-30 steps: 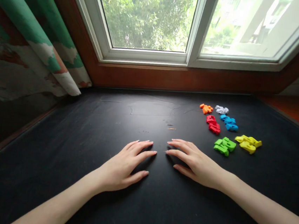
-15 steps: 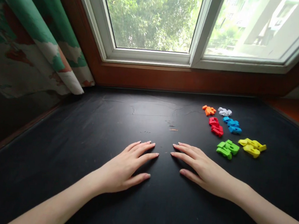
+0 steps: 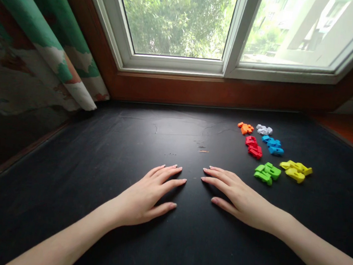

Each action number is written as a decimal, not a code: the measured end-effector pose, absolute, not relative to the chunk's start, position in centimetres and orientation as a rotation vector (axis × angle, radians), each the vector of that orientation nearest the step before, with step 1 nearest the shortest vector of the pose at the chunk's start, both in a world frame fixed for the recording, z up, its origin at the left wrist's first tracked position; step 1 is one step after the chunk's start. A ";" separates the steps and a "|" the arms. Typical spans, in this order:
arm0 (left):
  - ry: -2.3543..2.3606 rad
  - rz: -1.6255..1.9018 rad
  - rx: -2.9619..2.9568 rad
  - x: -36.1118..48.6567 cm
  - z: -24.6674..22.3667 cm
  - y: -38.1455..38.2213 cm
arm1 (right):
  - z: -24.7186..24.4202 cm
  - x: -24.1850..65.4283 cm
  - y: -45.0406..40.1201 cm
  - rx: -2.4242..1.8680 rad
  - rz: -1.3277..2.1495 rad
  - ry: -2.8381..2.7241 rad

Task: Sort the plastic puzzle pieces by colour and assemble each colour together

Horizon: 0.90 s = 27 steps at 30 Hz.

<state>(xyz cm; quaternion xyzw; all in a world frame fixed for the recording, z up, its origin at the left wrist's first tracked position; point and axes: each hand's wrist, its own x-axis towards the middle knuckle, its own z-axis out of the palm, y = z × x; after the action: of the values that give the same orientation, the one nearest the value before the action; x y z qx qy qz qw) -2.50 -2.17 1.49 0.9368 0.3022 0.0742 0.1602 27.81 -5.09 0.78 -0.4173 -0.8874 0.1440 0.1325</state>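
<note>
The green plastic pieces [image 3: 266, 173] lie just beyond my right hand [image 3: 241, 198], near the red pieces [image 3: 253, 147] and yellow pieces [image 3: 295, 171] on the dark surface [image 3: 98, 162]. My left hand [image 3: 144, 197] matches it: both rest flat and empty, fingers [image 3: 171, 183] spread, a steady, well-placed pose.

From where I'm working, I take the window [image 3: 174, 24] as my landmark. A curtain [image 3: 41, 44] hangs at its left side, and a wide ledge [image 3: 66, 172] runs below it. Six clusters of plastic pieces [image 3: 253, 148] lie on the ledge, toward the window's right end, in three pairs, one pair behind another going back toward the window. My left hand [image 3: 145, 196] and right hand [image 3: 239, 197] rest on the ledge, farther from the window than the pieces, fingertips pointing toward each other. The right hand is nearer the clusters, just short of them.
</note>
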 end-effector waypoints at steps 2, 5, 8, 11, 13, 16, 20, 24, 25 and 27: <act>0.857 0.221 2.682 -2.5 1.4 -2.2 | 0.8 27.8 -5.1 -1.213 0.416 -2.581; 0.859 0.216 2.691 -2.5 1.3 -2.1 | 0.7 27.8 -5.1 -1.214 0.405 -2.591; 0.858 0.219 2.693 -2.5 1.3 -2.1 | 0.7 27.8 -5.1 -1.205 0.402 -2.579; 0.851 0.238 2.689 -2.5 1.3 -2.1 | 0.7 27.8 -5.1 -1.194 0.409 -2.575; 0.851 0.237 2.689 -2.5 1.2 -2.1 | 0.7 27.8 -5.1 -1.193 0.410 -2.578; 0.849 0.250 2.687 -2.5 1.2 -2.1 | 0.7 27.8 -5.1 -1.190 0.407 -2.564; 0.843 0.275 2.681 -2.4 1.2 -2.1 | 0.6 27.9 -5.2 -1.185 0.405 -2.549; 0.847 0.257 2.687 -2.4 1.3 -2.1 | 0.7 27.9 -5.2 -1.189 0.410 -2.556; 0.850 0.248 2.689 -2.4 1.2 -2.1 | 0.8 27.9 -5.2 -1.193 0.412 -2.563; 0.855 0.235 2.690 -2.5 1.2 -2.2 | 0.8 27.9 -5.2 -1.200 0.414 -2.577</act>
<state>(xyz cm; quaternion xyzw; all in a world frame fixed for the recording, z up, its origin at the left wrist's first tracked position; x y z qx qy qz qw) -2.47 -2.16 1.24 0.9385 0.2981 0.0820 0.1539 27.85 -5.16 0.84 -0.4139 -0.8890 0.1427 0.1341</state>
